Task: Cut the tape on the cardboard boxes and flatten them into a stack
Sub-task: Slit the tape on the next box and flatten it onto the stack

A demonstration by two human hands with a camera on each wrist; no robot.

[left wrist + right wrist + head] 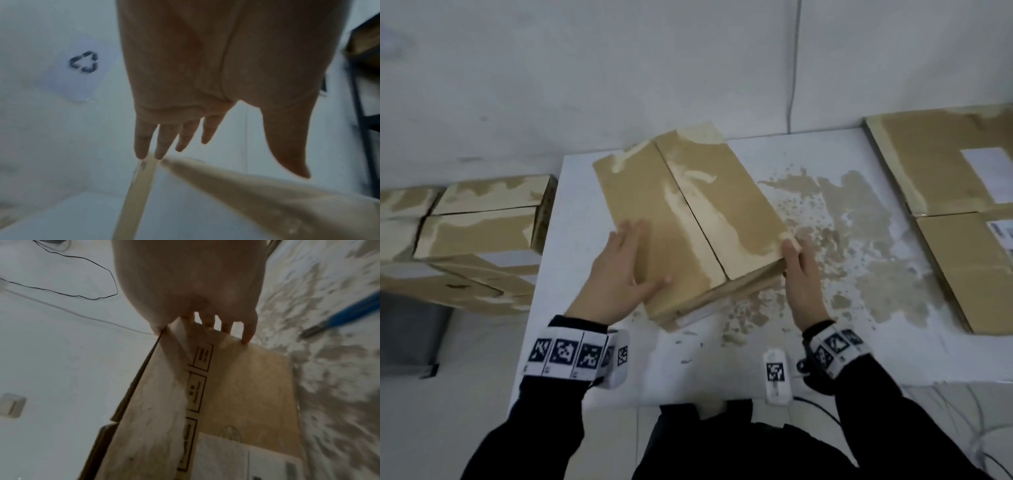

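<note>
A closed cardboard box (709, 205) lies skewed in the middle of the white table (571, 260), its two top flaps meeting at a dark seam. My left hand (619, 270) rests flat on the left flap with straight, spread fingers; in the left wrist view the fingertips (144, 154) touch a cardboard edge (246, 194). My right hand (801, 274) grips the box's near right corner, thumb on the top edge and fingers (246, 335) down the printed side (236, 386). The box's near end stands slightly off the table.
Several closed boxes (482, 222) are piled beside the table on the left. Flattened cardboard (945, 178) lies at the table's right end. Torn brown paper residue (859, 240) covers the tabletop right of the box. A blue-handled tool (349, 311) lies there too.
</note>
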